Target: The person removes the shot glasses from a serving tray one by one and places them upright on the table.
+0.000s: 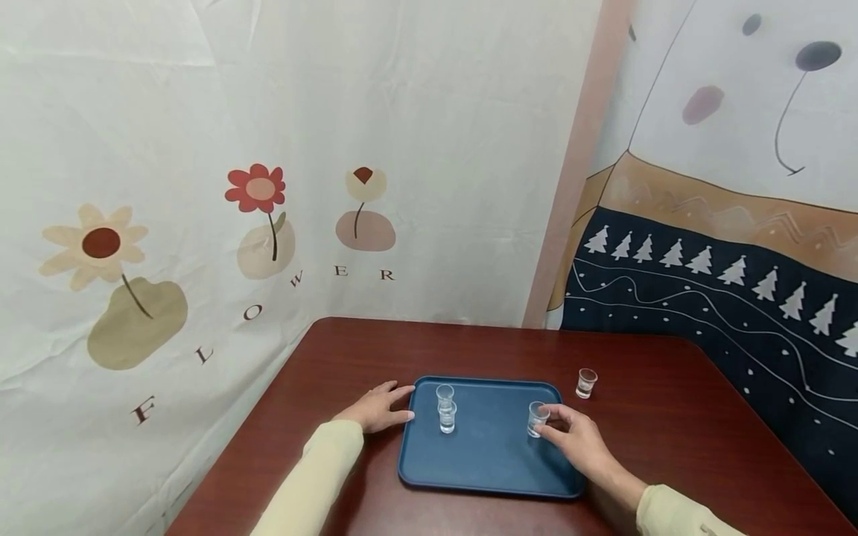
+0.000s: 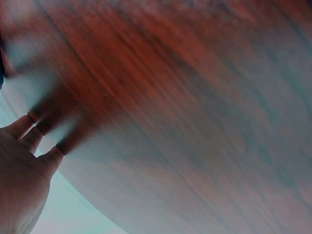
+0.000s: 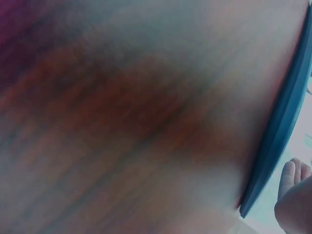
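Observation:
A blue rectangular tray (image 1: 489, 465) lies on the table in the head view. My right hand (image 1: 578, 444) pinches a small clear shot glass (image 1: 535, 421) over the tray's right side; whether its base touches the tray, I cannot tell. At the tray's left edge, my left hand (image 1: 377, 409) rests with extended fingers touching or close to the rim. Two similar shot glasses, a rear glass (image 1: 445, 392) and a front glass (image 1: 447, 421), stand on the tray's left part. The left wrist view shows the left fingertips (image 2: 59, 147) down on the wood. No glass is clearly visible in the right wrist view.
Another shot glass (image 1: 586, 385) stands on the reddish-brown table (image 1: 362, 350), just beyond the tray's right back corner. Behind the table hangs a white flower-printed cloth (image 1: 456, 186), with a dark tree-patterned cloth (image 1: 737, 313) to the right.

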The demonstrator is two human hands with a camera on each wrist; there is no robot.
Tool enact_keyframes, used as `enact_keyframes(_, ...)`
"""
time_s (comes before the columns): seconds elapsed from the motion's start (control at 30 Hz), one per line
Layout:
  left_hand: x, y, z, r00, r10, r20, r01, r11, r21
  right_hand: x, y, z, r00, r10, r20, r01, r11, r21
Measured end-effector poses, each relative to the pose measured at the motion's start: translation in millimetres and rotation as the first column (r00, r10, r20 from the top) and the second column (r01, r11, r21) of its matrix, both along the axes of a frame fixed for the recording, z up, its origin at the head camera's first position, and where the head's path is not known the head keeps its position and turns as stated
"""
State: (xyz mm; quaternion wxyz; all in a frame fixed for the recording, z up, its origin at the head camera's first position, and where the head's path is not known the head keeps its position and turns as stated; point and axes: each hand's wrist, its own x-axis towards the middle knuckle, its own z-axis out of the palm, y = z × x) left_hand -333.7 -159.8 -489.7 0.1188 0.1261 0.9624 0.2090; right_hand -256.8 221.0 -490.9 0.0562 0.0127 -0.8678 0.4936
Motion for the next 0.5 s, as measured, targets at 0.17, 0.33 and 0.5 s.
enact_keyframes(0.17, 0.3, 0.6, 0.6, 1.000, 0.006, -0.002, -0.006, 1.000, -0.011, -0.9, 5, 4.6, 1.000, -0.011, -0.015, 0.011, 1.000, -0.011)
enact_keyframes(0.33, 0.9, 0.8, 0.9, 1.000, -0.001, -0.006, 0.001, 1.000, -0.012, -1.8, 10, 6.3, 1.000, -0.021, -0.017, 0.021, 1.000, -0.007)
enact_keyframes(0.5, 1.2, 0.5, 0.5, 1.000, 0.002, -0.007, -0.002, 1.000, -0.011, -3.1, 13, 6.6, 1.000, -0.017, -0.022, 0.017, 1.000, 0.005)
